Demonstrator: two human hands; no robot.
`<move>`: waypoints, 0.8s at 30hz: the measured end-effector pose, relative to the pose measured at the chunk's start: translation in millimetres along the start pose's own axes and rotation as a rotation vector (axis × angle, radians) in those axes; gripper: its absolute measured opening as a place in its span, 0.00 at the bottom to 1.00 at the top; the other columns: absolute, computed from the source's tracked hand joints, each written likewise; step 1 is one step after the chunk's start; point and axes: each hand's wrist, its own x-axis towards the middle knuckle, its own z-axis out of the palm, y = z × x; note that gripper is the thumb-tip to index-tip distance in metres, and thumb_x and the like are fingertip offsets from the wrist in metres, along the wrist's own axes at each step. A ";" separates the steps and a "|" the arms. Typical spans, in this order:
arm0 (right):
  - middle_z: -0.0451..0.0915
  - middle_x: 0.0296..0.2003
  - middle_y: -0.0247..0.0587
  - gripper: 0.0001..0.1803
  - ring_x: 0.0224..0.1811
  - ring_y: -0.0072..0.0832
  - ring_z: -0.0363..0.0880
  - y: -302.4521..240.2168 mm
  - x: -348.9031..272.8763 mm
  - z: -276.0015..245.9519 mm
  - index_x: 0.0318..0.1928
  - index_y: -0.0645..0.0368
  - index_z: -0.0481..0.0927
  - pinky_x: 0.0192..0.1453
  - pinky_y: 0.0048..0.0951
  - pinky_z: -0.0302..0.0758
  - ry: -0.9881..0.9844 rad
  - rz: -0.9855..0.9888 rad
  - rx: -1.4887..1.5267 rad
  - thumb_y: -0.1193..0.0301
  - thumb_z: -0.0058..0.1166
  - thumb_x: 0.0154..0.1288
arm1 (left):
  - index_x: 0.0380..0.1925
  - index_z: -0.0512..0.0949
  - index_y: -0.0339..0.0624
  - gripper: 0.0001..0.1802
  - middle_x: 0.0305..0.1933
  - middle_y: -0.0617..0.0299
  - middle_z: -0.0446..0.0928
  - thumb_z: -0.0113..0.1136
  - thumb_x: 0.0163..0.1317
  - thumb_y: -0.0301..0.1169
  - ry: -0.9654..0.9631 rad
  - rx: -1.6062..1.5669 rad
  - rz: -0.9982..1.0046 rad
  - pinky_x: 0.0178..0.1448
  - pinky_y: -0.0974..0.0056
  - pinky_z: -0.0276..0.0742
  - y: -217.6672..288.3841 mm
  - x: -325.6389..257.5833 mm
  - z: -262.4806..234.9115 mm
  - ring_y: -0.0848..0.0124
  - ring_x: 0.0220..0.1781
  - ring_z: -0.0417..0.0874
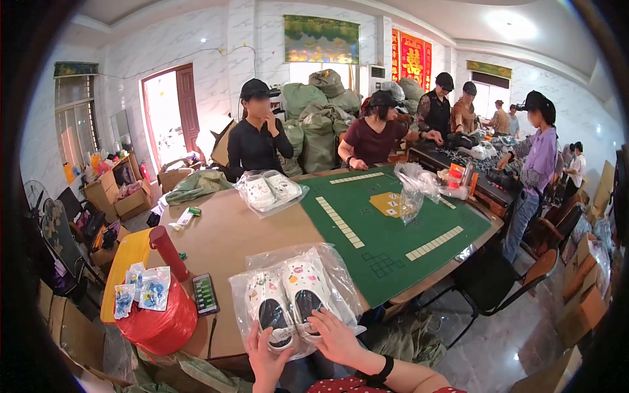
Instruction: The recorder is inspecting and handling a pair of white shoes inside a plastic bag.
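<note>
Right at the table's (223, 242) near edge: white patterned shoes (304, 278) in a clear bag (344, 275). Left hand (267, 357) at the left heel, thumb and fingers apart; whether it clamps the plastic, cannot tell. Right hand (334, 333) open, fingers spread over the right heel. Phone (205, 293), red cylinder (168, 252) and red twine roll (164, 327), topped by small blue packets (154, 288), crowd the left. Farther off, second bagged pair (267, 190); rightward, green mat (354, 204) bearing tile rows (339, 221). Black chair (481, 285) blocks that side.
</note>
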 end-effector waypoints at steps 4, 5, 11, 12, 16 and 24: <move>0.65 0.70 0.49 0.36 0.75 0.49 0.61 1.7 -0.9 1.1 0.69 0.58 0.66 0.72 0.46 0.67 0.013 -0.010 -0.018 0.74 0.58 0.57 | 0.57 0.75 0.47 0.44 0.75 0.48 0.62 0.84 0.36 0.41 -0.002 -0.028 -0.010 0.69 0.46 0.66 2.6 0.5 -0.8 0.45 0.69 0.66; 0.66 0.70 0.49 0.36 0.75 0.48 0.61 0.7 -0.4 0.4 0.69 0.58 0.66 0.72 0.46 0.66 0.015 -0.013 -0.016 0.74 0.58 0.57 | 0.57 0.75 0.47 0.44 0.75 0.48 0.62 0.84 0.36 0.41 -0.002 -0.026 -0.010 0.69 0.46 0.66 1.5 -0.2 -0.8 0.45 0.69 0.66; 0.66 0.70 0.48 0.38 0.75 0.49 0.60 -1.4 -3.7 2.3 0.69 0.58 0.65 0.73 0.47 0.65 0.008 -0.001 0.002 0.74 0.59 0.56 | 0.57 0.75 0.47 0.43 0.75 0.48 0.63 0.84 0.37 0.41 0.004 -0.024 -0.004 0.69 0.46 0.67 2.7 -2.1 -2.3 0.45 0.69 0.67; 0.66 0.70 0.48 0.38 0.75 0.49 0.60 -0.1 -3.3 3.6 0.69 0.58 0.65 0.74 0.47 0.65 0.000 0.002 0.012 0.74 0.59 0.55 | 0.58 0.75 0.45 0.43 0.75 0.47 0.61 0.83 0.38 0.38 -0.022 -0.028 -0.052 0.71 0.47 0.65 5.4 -2.6 -4.4 0.46 0.72 0.65; 0.65 0.71 0.48 0.39 0.75 0.51 0.60 3.5 -3.0 5.7 0.69 0.58 0.65 0.74 0.47 0.65 0.010 -0.023 0.002 0.73 0.60 0.56 | 0.58 0.75 0.45 0.43 0.75 0.47 0.62 0.82 0.39 0.38 -0.016 -0.025 -0.048 0.71 0.48 0.66 1.9 -1.1 0.8 0.46 0.71 0.66; 0.65 0.70 0.50 0.37 0.74 0.51 0.61 -1.9 -3.5 1.2 0.68 0.60 0.66 0.73 0.47 0.65 -0.011 -0.002 -0.001 0.73 0.60 0.56 | 0.58 0.75 0.46 0.43 0.75 0.49 0.63 0.83 0.38 0.39 -0.001 -0.069 -0.040 0.70 0.48 0.67 4.1 -3.0 -0.9 0.46 0.68 0.68</move>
